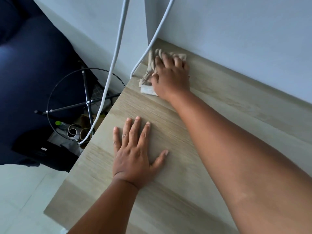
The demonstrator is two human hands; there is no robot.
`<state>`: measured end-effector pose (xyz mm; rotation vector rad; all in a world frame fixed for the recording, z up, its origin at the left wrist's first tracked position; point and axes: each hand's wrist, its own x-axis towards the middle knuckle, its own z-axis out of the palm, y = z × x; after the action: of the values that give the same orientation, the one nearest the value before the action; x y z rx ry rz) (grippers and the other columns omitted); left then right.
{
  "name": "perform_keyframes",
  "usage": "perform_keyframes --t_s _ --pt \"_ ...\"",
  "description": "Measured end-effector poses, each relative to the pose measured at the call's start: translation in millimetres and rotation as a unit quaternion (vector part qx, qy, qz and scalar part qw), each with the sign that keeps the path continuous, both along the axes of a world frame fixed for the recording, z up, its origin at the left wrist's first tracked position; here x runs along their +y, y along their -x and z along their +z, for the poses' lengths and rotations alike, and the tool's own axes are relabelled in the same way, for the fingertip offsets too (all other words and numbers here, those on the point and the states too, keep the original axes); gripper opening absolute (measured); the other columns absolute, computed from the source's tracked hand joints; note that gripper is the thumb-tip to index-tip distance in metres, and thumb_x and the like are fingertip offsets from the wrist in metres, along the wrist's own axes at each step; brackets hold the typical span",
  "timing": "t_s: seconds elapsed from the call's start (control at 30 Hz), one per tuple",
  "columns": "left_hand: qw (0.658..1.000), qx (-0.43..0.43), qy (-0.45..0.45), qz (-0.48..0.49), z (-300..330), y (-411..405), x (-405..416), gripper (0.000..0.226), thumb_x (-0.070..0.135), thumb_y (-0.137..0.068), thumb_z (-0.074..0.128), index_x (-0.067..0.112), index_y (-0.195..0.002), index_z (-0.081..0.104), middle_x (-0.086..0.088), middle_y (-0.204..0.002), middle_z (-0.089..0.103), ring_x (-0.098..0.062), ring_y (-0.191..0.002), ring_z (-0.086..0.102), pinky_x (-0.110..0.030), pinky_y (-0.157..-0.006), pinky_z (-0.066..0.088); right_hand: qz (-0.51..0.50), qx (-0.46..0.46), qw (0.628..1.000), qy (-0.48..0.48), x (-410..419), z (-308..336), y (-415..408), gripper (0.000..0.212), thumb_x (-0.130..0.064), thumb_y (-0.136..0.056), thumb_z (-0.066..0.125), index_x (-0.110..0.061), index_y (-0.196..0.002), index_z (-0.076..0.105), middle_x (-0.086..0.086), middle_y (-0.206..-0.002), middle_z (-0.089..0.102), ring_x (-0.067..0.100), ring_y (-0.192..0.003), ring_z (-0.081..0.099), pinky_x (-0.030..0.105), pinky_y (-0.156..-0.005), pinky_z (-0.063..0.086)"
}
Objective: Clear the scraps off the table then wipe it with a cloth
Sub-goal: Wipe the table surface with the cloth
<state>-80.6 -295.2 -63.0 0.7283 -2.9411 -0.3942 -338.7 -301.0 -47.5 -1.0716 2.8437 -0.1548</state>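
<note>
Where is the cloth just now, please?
The cloth lies at the table's far left corner, under the right hand, beside a white cable and near the wall.

Left hand (pixel 133 156) flat, fingers spread; right hand (pixel 170 78) outstretched, fingers curled.

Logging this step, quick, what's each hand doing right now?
Left hand: open, flat on the table, holding nothing.
Right hand: pressing the cloth to the table; whether the fingers grip it cannot be told.
</note>
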Motion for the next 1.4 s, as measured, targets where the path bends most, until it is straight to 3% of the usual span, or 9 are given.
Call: perform_keyframes --t_s 0.17,0.4,0.53,0.67,0.83,0.97,1.13,1.27,1.4 --pt "1.0 -0.01 -0.003 0.002 3.4 -0.2 -0.2 0.094 0.08 -0.087 0.048 0.018 -0.158 0.039 -0.008 -0.17 0.027 -0.026 -0.161 0.009 -0.063 -0.126 0.012 0.077 0.023 0.997 0.018 68.4 -7.6 -23.2 0.066 -0.049 -0.097 0.038 -0.02 -0.156 0.042 0.004 -0.167 0.034 0.033 -0.153 0.028 0.053 -0.125 0.019" --pt "1.0 -0.008 -0.001 -0.001 3.2 0.9 1.3 0.094 0.081 -0.088 0.045 0.019 -0.158 0.038 -0.008 -0.17 0.026 -0.026 -0.161 0.008 -0.063 -0.126 0.011 -0.115 0.025 0.993 -0.006 89.6 -3.1 22.1 0.078 -0.066 -0.096 0.027 -0.018 -0.157 0.038 0.01 -0.167 0.031 0.039 -0.152 0.027 0.058 -0.123 0.02" --pt "1.0 -0.002 0.006 0.002 1.8 1.0 1.3 0.094 0.082 -0.088 0.043 0.019 -0.158 0.038 -0.007 -0.17 0.026 -0.025 -0.161 0.009 -0.062 -0.126 0.01 -0.033 -0.004 0.999 0.007 81.9 2.6 -2.1 0.086 -0.079 -0.093 0.025 -0.024 -0.158 0.037 0.006 -0.169 0.027 0.038 -0.155 0.02 0.058 -0.125 0.013" --pt "1.0 -0.001 0.008 0.006 2.0 1.8 0.6 0.094 0.08 -0.086 0.046 0.018 -0.157 0.039 -0.007 -0.169 0.027 -0.026 -0.161 0.01 -0.062 -0.126 0.012 0.054 -0.003 0.998 0.006 132.8 0.6 -31.2 0.076 -0.069 -0.096 0.032 -0.024 -0.157 0.041 0.002 -0.169 0.03 0.032 -0.157 0.022 0.054 -0.127 0.015" --pt "1.0 -0.006 0.003 0.007 1.0 0.1 0.4 0.095 0.081 -0.086 0.046 0.019 -0.158 0.038 -0.007 -0.17 0.025 -0.026 -0.161 0.008 -0.062 -0.126 0.011 -0.053 0.017 0.998 0.011 203.1 1.3 -14.4 0.064 -0.05 -0.102 0.03 -0.024 -0.16 0.035 0.005 -0.168 0.032 0.033 -0.155 0.026 0.054 -0.125 0.021" --pt "1.0 -0.01 0.004 0.003 1.8 0.2 -0.9 0.095 0.081 -0.087 0.046 0.019 -0.158 0.038 -0.008 -0.17 0.026 -0.026 -0.161 0.009 -0.063 -0.126 0.011 -0.111 0.008 0.994 0.015 159.3 1.6 -6.0 0.061 -0.041 -0.1 0.033 -0.021 -0.157 0.041 0.004 -0.168 0.03 0.034 -0.155 0.023 0.055 -0.126 0.018" --pt "1.0 -0.013 -0.005 0.003 3.3 1.0 0.2 0.095 0.081 -0.087 0.046 0.019 -0.159 0.038 -0.008 -0.17 0.025 -0.025 -0.161 0.007 -0.062 -0.127 0.01 -0.081 0.003 0.996 0.024 57.7 0.6 1.7 0.061 -0.042 -0.098 0.038 -0.022 -0.155 0.04 0.004 -0.167 0.031 0.036 -0.153 0.025 0.055 -0.125 0.016" --pt "1.0 -0.016 -0.009 0.005 6.3 0.8 1.2 0.095 0.08 -0.087 0.045 0.02 -0.16 0.036 -0.007 -0.171 0.024 -0.025 -0.161 0.006 -0.06 -0.127 0.007 -0.006 -0.001 1.0 0.028 -3.3 1.6 -13.1 0.062 -0.043 -0.099 0.035 -0.021 -0.156 0.04 0.005 -0.167 0.031 0.037 -0.154 0.024 0.056 -0.126 0.012" --pt "1.0 -0.014 -0.013 0.005 6.7 2.3 1.1 0.095 0.08 -0.086 0.046 0.02 -0.159 0.036 -0.007 -0.171 0.024 -0.024 -0.162 0.006 -0.061 -0.127 0.008 0.102 -0.003 0.995 0.014 2.4 1.8 -28.7 0.061 -0.046 -0.101 0.037 -0.023 -0.158 0.039 0.003 -0.168 0.03 0.032 -0.156 0.023 0.053 -0.127 0.011"
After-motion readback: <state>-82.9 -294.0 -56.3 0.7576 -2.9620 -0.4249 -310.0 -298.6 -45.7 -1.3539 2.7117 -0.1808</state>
